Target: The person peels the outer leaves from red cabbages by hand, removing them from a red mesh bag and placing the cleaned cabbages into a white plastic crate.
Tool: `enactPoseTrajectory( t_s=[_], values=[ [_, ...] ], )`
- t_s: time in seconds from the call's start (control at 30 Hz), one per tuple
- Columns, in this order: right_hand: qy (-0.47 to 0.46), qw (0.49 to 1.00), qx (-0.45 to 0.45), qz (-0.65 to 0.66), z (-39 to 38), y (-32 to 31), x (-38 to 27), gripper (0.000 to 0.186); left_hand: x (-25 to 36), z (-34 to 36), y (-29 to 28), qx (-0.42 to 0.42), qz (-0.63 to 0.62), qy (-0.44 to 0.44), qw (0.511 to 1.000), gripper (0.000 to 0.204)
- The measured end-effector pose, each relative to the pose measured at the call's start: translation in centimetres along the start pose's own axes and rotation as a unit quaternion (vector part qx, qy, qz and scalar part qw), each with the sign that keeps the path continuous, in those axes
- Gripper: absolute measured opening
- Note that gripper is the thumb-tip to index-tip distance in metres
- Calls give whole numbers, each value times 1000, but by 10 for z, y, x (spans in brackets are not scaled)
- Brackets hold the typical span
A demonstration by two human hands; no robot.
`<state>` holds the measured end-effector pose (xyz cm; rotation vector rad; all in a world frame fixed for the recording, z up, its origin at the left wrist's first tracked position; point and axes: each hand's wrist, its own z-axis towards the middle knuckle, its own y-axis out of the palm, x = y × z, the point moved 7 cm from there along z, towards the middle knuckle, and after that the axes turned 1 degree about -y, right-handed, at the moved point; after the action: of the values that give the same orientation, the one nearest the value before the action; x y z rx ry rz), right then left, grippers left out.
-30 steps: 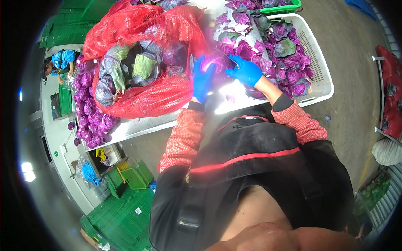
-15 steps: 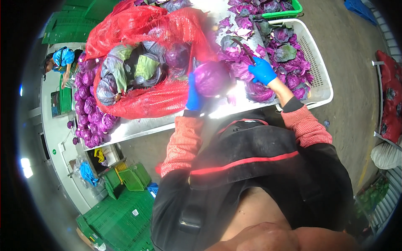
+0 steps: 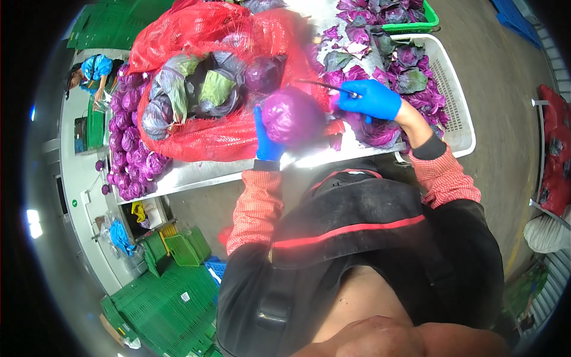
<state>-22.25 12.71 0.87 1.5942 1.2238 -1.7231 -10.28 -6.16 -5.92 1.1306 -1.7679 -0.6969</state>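
Observation:
My left hand (image 3: 267, 138), in a blue glove, grips a round purple cabbage (image 3: 292, 116) over the table's near edge. In my blue-gloved right hand (image 3: 373, 100) is a knife (image 3: 326, 85), its thin dark blade pointing left above the cabbage. The fingers are closed round the handle. Left of the cabbage lies an open red mesh sack (image 3: 208, 146) with several cabbages inside, some still in dull outer leaves (image 3: 215, 88). Loose purple leaves (image 3: 372, 131) lie below my right hand.
A white crate (image 3: 464, 113) full of trimmed leaves stands at the right, a green crate (image 3: 410, 27) behind it. Trimmed cabbages (image 3: 128, 140) are heaped at the table's left end. Beyond them is another person (image 3: 95, 71). Green crates (image 3: 160, 303) stand at lower left.
My right hand has swung the knife from pointing up and away to pointing left over the cabbage. The cabbage has shifted slightly in my left hand, and the view has moved a little.

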Motion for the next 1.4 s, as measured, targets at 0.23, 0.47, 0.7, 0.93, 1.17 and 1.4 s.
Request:
enactPoseTrajectory(
  t_s=[0.23,0.47,0.7,0.93,1.17,1.4],
  values=[
    [41,997,19,-66,-10,-9,-27,52,6,3,7,-56,10,40,998,81],
    [-25,992,84,89,4,11,-41,61,-4,-16,92,-104,-14,-18,994,80],
    [-62,981,128,-135,-19,24,-55,76,-42,-13,71,-74,-91,-106,987,79],
    [-53,984,168,-8,-21,9,-19,62,-39,-30,102,-153,84,-68,982,75],
    [104,947,182,242,-18,36,51,40,-60,-11,65,0,37,-113,993,71],
    [-92,970,203,-92,-26,3,-17,72,-67,-18,105,-113,-73,-167,977,84]
  ],
)
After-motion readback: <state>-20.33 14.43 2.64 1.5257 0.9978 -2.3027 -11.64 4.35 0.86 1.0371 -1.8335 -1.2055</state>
